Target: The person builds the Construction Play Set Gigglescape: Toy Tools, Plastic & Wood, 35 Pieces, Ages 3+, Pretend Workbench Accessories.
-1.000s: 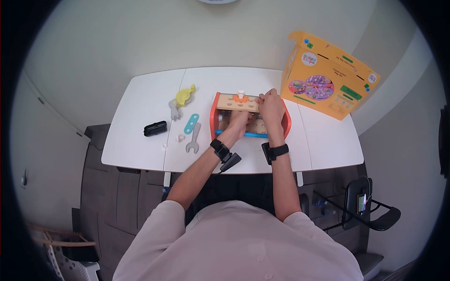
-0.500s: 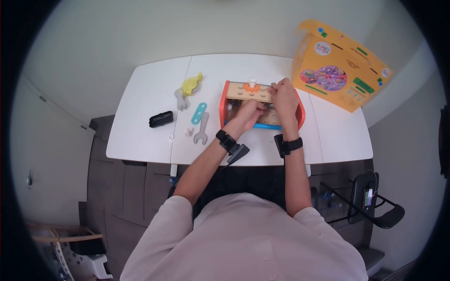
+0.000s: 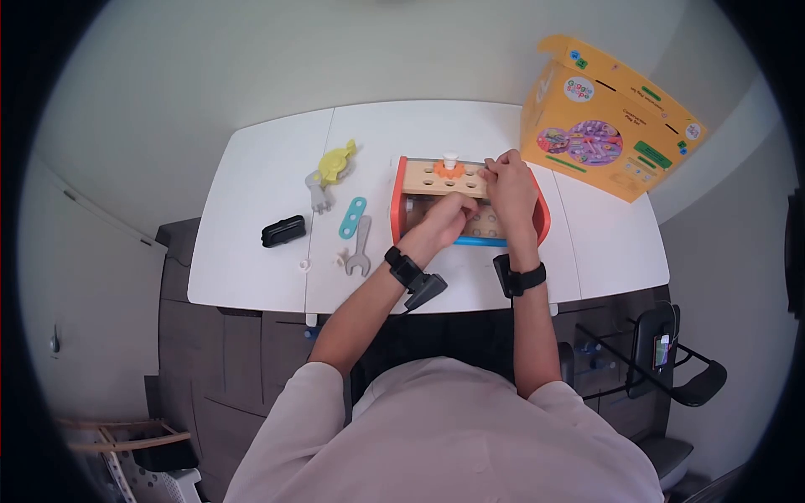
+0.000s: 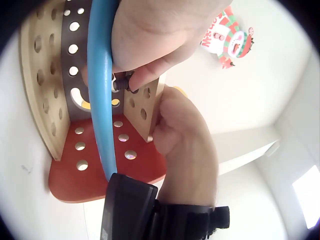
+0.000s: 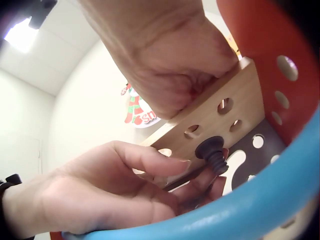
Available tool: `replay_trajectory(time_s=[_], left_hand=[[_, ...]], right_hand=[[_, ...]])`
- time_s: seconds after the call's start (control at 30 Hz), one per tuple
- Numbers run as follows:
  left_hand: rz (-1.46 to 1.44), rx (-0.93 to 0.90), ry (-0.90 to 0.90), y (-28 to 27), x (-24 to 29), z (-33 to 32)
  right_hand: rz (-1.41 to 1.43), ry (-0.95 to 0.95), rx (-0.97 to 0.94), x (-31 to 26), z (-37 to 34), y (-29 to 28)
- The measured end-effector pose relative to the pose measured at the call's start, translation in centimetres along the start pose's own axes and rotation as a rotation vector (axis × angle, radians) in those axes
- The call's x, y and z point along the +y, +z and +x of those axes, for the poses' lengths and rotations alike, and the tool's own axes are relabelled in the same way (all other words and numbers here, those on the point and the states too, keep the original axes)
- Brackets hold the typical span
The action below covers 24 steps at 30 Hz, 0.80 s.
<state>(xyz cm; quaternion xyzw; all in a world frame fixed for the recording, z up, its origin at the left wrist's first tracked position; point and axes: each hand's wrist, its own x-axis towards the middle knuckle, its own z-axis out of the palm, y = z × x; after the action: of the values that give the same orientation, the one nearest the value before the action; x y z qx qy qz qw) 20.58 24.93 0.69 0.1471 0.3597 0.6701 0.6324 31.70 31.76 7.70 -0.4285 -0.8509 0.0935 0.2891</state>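
A toy workbench stands on the table, with red sides, a blue front bar (image 4: pixel 101 80) and a perforated wooden top board (image 3: pixel 426 178). Under the board, a dark threaded screw (image 5: pixel 216 156) points downward. My left hand (image 3: pixel 444 222) reaches over the bar, its thumb and fingers around the screw; the left wrist view shows a fingertip against it. My right hand (image 3: pixel 513 194) is over the board's right end, fingers bent at its far edge; what lies beneath them is hidden. An orange gear (image 3: pixel 449 170) with a white peg (image 3: pixel 450 158) sits on the board.
Left of the bench lie a teal perforated strip (image 3: pixel 353 217), a grey wrench (image 3: pixel 359 251), a yellow and grey toy piece (image 3: pixel 335 165), a black case (image 3: pixel 283 230) and small white pieces (image 3: pixel 304 265). A yellow box (image 3: pixel 599 126) stands at the back right.
The head view has shifted, moving the whole scene within the picture. My left hand has shifted slightly at the bench opening; my right hand stays at the board's right end.
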Motion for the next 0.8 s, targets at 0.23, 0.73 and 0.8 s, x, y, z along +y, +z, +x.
replay_trajectory(time_s=[0.23,0.73,0.8], left_hand=[[0.085,-0.061,-0.041,0.9,0.8,-1.6],[0.989,0.131,0.379,-1.8,12.1,-12.8],[1.28,0.321,0.33,-3.1,12.1,-12.4]], right_hand=[[0.172,-0.14,-0.103,1.4,-0.3,-0.5],[0.435,0.293,-0.301,8.1,-1.0,-5.4],[0.391,0.294,-0.269,8.2,-0.9,-5.0]])
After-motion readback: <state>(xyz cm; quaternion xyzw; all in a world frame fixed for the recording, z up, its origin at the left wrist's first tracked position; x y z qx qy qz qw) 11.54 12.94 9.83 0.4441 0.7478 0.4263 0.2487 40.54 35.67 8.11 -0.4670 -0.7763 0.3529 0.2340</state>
